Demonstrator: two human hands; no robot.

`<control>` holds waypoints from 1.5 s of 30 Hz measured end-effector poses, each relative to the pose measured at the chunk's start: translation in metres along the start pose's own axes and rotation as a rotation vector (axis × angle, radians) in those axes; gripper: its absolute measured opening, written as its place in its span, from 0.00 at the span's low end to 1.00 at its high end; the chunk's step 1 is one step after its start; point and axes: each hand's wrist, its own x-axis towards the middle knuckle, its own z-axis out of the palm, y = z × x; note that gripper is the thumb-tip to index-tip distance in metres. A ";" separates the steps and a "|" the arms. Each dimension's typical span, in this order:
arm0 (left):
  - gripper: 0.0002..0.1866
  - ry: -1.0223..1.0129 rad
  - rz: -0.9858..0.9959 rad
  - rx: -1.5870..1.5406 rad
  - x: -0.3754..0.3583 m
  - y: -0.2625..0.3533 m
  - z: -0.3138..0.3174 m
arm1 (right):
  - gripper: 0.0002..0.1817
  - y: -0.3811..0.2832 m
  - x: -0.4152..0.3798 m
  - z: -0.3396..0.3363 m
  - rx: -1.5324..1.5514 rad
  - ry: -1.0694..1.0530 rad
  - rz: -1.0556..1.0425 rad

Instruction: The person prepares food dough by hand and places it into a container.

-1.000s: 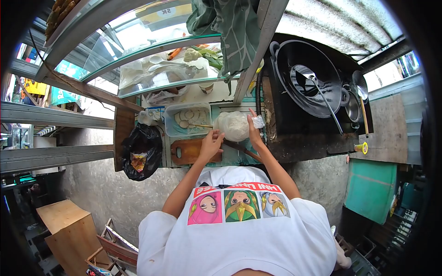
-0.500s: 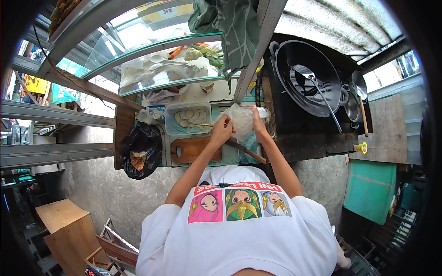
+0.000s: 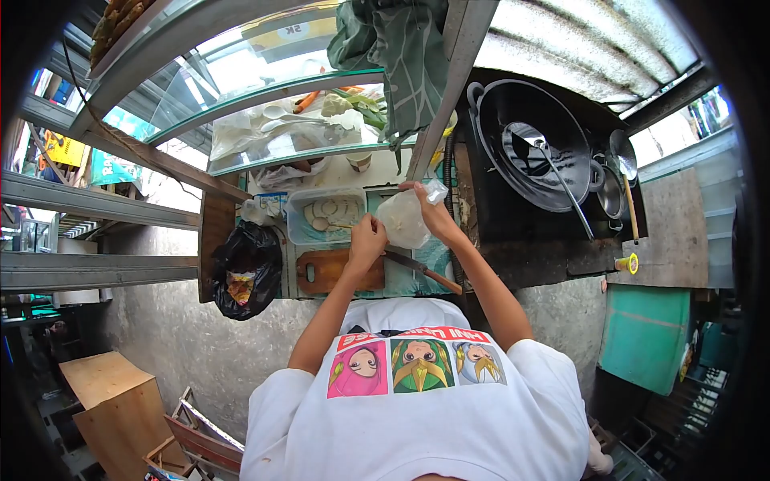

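Observation:
A clear, whitish plastic bag (image 3: pixel 406 222) hangs between my hands above the counter. My right hand (image 3: pixel 434 215) is closed around its right side, with a crumpled end sticking out above the fingers. At the bag's left edge, my left hand (image 3: pixel 366 241) is closed in a pinch on the plastic; its fingertips are partly hidden. Left of that hand sits a clear plastic box (image 3: pixel 300 232) with pale contents and a spoon (image 3: pixel 322 224) in it, the handle reaching toward my left hand. Below lie a wooden cutting board (image 3: pixel 318 271) and a knife (image 3: pixel 433 276) with a wooden handle.
A large black wok (image 3: pixel 513 180) with a metal ladle (image 3: pixel 565 186) stands on the stove at right. A black plastic bag (image 3: pixel 251 268) hangs at the counter's left end. A glass case (image 3: pixel 265 156) with vegetables rises behind, with a green cloth (image 3: pixel 413 80) draped over it.
Both hands and the plastic bag have shifted left. My left hand is also lower, and the bag looks fuller and rounder. More of its crumpled end shows above my right hand.

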 end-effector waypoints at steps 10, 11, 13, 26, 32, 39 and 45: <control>0.12 -0.065 -0.089 0.002 0.002 0.000 -0.008 | 0.28 -0.010 -0.006 -0.003 0.161 0.014 0.102; 0.12 -0.064 -0.083 0.001 0.005 -0.001 -0.008 | 0.28 -0.010 -0.003 -0.003 0.160 0.006 0.100; 0.12 -0.063 -0.051 0.020 0.005 -0.006 -0.007 | 0.28 -0.009 -0.002 -0.004 0.159 -0.002 0.103; 0.08 0.040 0.078 0.075 0.003 -0.008 -0.005 | 0.26 -0.031 -0.004 -0.009 0.318 0.053 0.168; 0.08 0.032 0.073 0.084 0.002 -0.005 -0.006 | 0.26 -0.023 -0.004 -0.014 0.370 0.099 0.169; 0.09 0.088 0.199 0.236 -0.003 0.012 -0.009 | 0.27 -0.026 -0.005 -0.019 0.460 0.095 0.212; 0.16 -0.010 0.499 0.380 0.001 0.022 -0.017 | 0.26 -0.033 -0.004 -0.024 0.612 0.104 0.279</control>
